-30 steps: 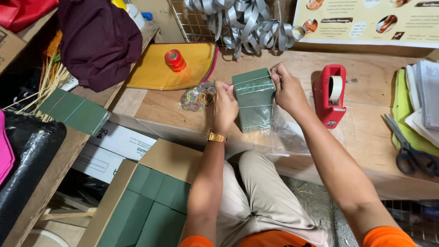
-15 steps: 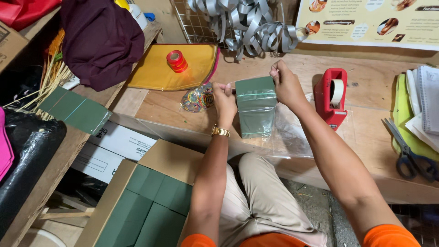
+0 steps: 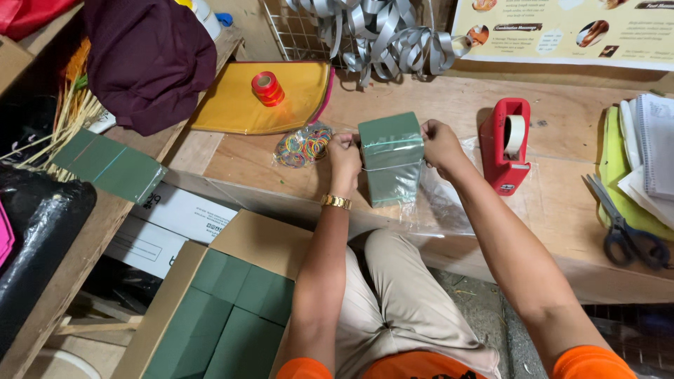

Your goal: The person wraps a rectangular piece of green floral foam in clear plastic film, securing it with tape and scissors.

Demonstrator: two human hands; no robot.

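A green foam block (image 3: 391, 156) wrapped in clear plastic stands upright on the wooden bench (image 3: 449, 105). My left hand (image 3: 344, 156) grips its left side and my right hand (image 3: 440, 142) grips its right side. A thin rubber band runs around the block near its top. A small bag of coloured rubber bands (image 3: 303, 146) lies just left of my left hand. Clear plastic film (image 3: 439, 203) spreads under and to the right of the block.
A red tape dispenser (image 3: 507, 144) stands right of the block. Black scissors (image 3: 625, 228) and papers lie at far right. A yellow mat (image 3: 232, 105) holds a red tape roll (image 3: 267, 88). A cardboard box of green foam blocks (image 3: 225, 316) sits below the bench.
The block has been turned more upright and shifted slightly towards me. Both hands have moved lower onto its sides, and a rubber band now sits around it.
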